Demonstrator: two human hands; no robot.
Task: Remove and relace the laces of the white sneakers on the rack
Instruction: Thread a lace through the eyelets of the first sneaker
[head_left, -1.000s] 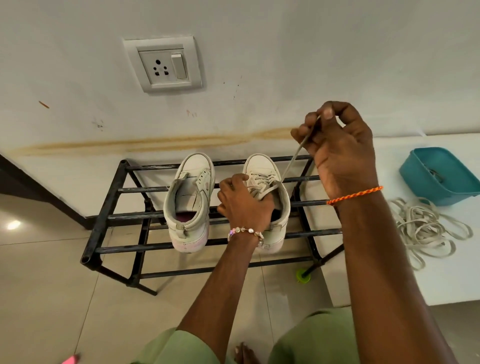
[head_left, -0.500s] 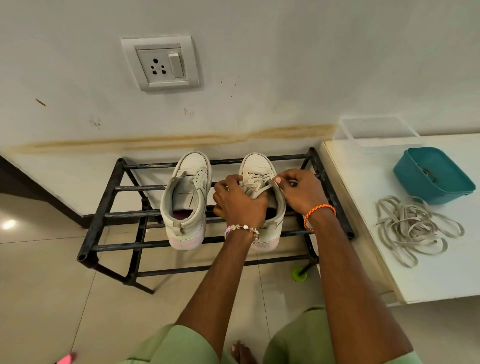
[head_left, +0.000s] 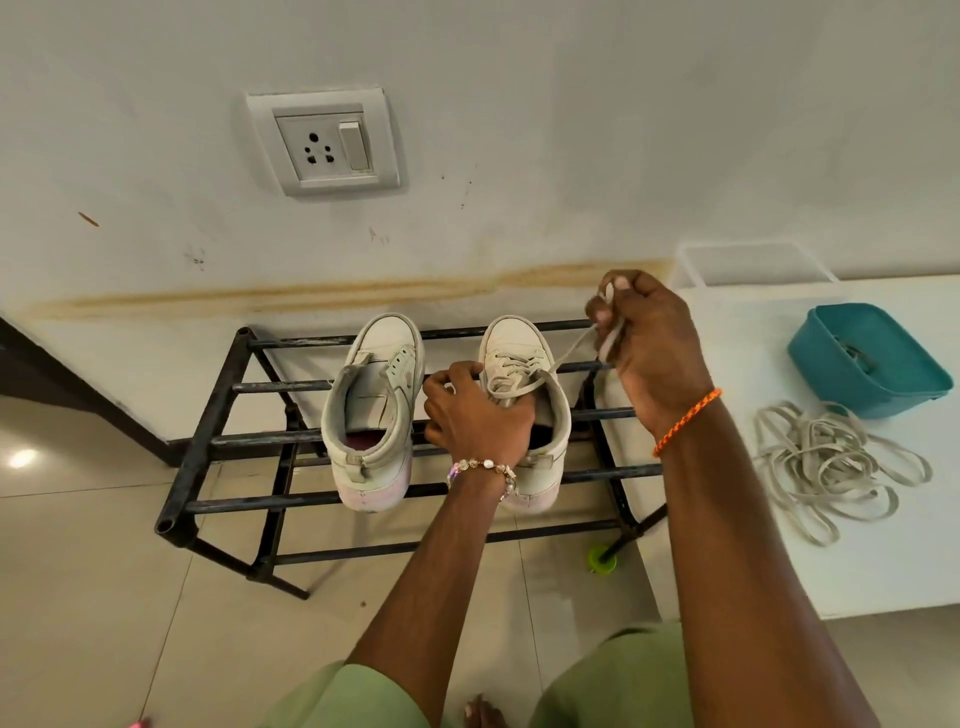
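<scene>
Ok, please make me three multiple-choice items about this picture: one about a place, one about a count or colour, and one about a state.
1. Where does the loose pile of laces lie?
A. On the white table, in front of the teal tub
B. On the floor under the rack
C. Inside the left sneaker

2. How many sneakers stand on the black rack?
A. One
B. Two
C. Three

3. What is the state of the left sneaker?
A. Fully laced
B. Without lace, eyelets bare
C. Lying upside down

Answers:
1. A, the pile rests on the white table just before the teal tub.
2. B, only the left sneaker and the right sneaker stand there.
3. B, its eyelets are bare, while the right hand pulls a lace from the right sneaker and the left hand steadies it.
</scene>
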